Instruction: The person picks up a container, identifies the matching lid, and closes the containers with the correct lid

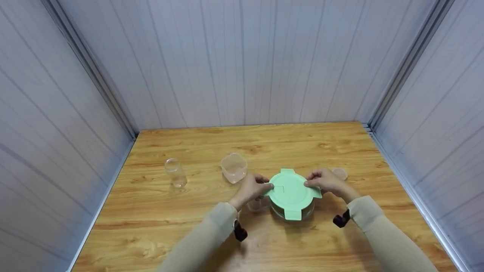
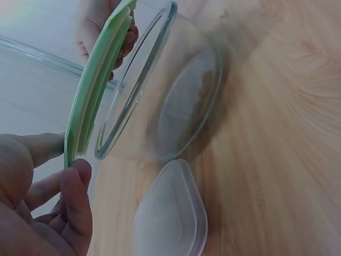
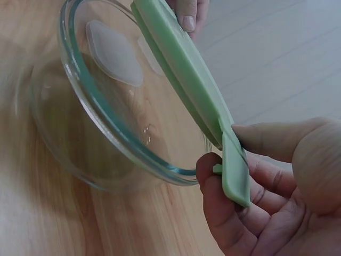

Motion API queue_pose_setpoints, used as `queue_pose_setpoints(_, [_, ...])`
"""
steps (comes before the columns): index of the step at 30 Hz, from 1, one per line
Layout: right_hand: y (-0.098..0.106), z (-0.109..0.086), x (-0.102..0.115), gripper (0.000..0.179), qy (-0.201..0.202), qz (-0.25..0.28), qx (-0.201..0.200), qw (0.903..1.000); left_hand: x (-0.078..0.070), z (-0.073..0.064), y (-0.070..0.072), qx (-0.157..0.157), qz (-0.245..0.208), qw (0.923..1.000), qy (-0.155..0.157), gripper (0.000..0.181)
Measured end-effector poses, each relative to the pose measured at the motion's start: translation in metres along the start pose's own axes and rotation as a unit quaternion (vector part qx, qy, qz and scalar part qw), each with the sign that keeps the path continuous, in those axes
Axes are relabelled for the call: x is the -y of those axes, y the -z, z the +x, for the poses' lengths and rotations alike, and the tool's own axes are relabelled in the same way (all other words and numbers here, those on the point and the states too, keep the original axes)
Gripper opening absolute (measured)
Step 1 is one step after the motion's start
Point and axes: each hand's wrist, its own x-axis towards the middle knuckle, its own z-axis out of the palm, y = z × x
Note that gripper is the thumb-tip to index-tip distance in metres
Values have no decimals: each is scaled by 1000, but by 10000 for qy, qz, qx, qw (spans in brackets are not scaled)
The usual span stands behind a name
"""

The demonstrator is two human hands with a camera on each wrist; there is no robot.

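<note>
A light green round lid (image 1: 291,192) with flaps along its edge is held by both hands over a clear glass bowl (image 2: 184,90). The left hand (image 1: 251,189) pinches the lid's left edge between thumb and fingers. On the opposite side, the right hand (image 1: 327,181) grips a side flap, thumb on top and fingers curled beneath, as the right wrist view shows. Both wrist views show a gap between the lid's underside and the bowl's rim. From the head view, the lid hides most of the bowl, which stands on the wooden table (image 1: 151,226).
A translucent lid-like piece (image 2: 170,213) lies close beside the bowl, near the left hand. Farther back stands a clear square container (image 1: 234,168), with a clear cylindrical jar (image 1: 176,173) to its left. A small round translucent piece (image 1: 339,173) lies behind the right hand. Pale panel walls (image 1: 242,68) enclose the table.
</note>
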Motion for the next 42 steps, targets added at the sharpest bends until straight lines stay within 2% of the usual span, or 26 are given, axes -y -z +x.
queue_pose_setpoints(7, [0, -2, -6, 23, -4, -109, -26, 9999, 5, -4, -7, -13, 46, 9996, -277, 18])
queue_pose_setpoints(15, [0, -4, -12, 25, -14, -238, -150, 9996, 9, -7, -14, 90, -144, 9996, -219, 18])
queue_pose_setpoints(23, [-1, -7, -12, 24, 7, -373, -228, 9990, 12, -8, -15, 9, 85, 9995, -308, 20])
queue_pose_setpoints(28, [0, -9, -11, 23, 105, -485, -195, 9986, 11, -9, -16, -25, 63, 9997, -222, 22])
queue_pose_setpoints(35, [2, -10, -8, 23, 69, -572, -155, 9982, 9, -10, -15, -113, 398, 9989, -230, 26])
queue_pose_setpoints(42, [2, -11, -7, 22, 123, -715, -120, 9973, 7, -10, -14, -27, 151, 9999, 5, 24])
